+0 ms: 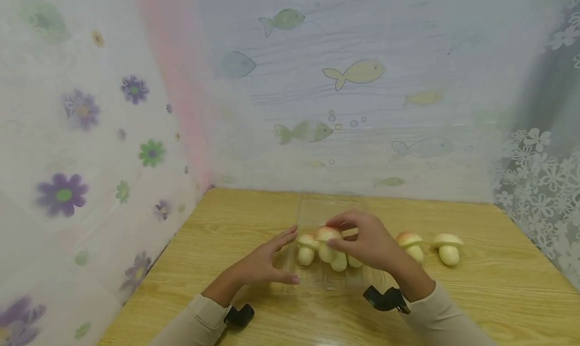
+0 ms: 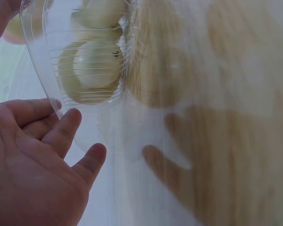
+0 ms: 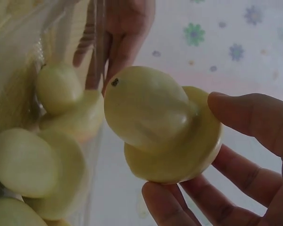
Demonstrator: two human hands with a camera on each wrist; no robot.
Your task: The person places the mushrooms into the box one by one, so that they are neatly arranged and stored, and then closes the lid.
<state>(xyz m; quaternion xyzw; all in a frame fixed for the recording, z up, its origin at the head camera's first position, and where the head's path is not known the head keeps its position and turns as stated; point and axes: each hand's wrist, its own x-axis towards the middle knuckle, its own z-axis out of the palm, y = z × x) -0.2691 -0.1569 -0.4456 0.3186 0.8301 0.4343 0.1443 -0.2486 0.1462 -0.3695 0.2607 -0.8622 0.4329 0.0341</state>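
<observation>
My right hand (image 1: 373, 240) pinches a model mushroom (image 3: 148, 110) by its cap, thumb on one side and fingers on the other. It is pale yellow-green with a reddish cap top, and its stem points down towards me in the head view. This mushroom is above a clear plastic container (image 1: 317, 281), where other mushrooms (image 1: 305, 256) lie side by side. At the container's left side is my left hand (image 1: 260, 265), fingers extended and thumb apart. In the left wrist view, its fingertips (image 2: 73, 117) are at the clear wall; whether all touch is unclear.
Two more mushrooms, one nearer (image 1: 410, 245) and one farther right (image 1: 448, 249), stand on the wooden table (image 1: 489, 295). The container's clear lid (image 1: 328, 207) lies folded back behind it. Patterned sheets (image 1: 362, 149) enclose the table at the back and sides.
</observation>
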